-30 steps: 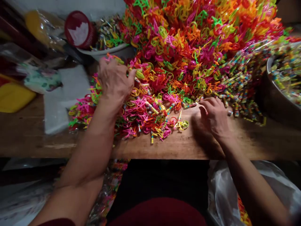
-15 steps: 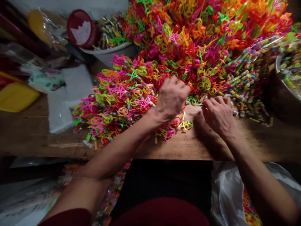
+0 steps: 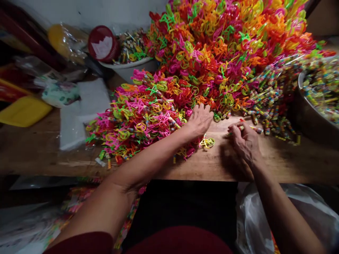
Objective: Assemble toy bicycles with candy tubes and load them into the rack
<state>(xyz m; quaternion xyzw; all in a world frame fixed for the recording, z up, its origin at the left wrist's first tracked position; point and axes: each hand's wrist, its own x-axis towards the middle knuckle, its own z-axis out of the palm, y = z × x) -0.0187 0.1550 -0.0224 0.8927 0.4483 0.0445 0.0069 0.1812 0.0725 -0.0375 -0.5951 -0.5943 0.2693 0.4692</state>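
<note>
My left hand (image 3: 200, 119) is over the near edge of a heap of bright plastic toy bicycles (image 3: 143, 116). Its fingers are bent and slightly apart, with the tips partly hidden and no held piece showing. Above the bare wood to the right, my right hand (image 3: 246, 141) is closed on a small candy tube (image 3: 255, 129), whose wrapped end sticks out to the right. Bits of red and green show at its fingers; whether they belong to the same piece I cannot tell. A yellow toy bicycle (image 3: 208, 142) lies on the table between my hands.
A tall pile of coloured plastic toys (image 3: 227, 46) rises behind. Loose wrapped candy tubes (image 3: 267, 102) lie beside a metal bowl (image 3: 300, 88) at right. At left are a red basket (image 3: 115, 46), a grey tub (image 3: 129, 68), plastic bags (image 3: 71, 127) and a yellow scoop-like piece (image 3: 26, 111).
My left hand has come back from over the heap toward me. My right hand has turned and lowered slightly, and the candy tube now shows. The whole view has shifted a little.
</note>
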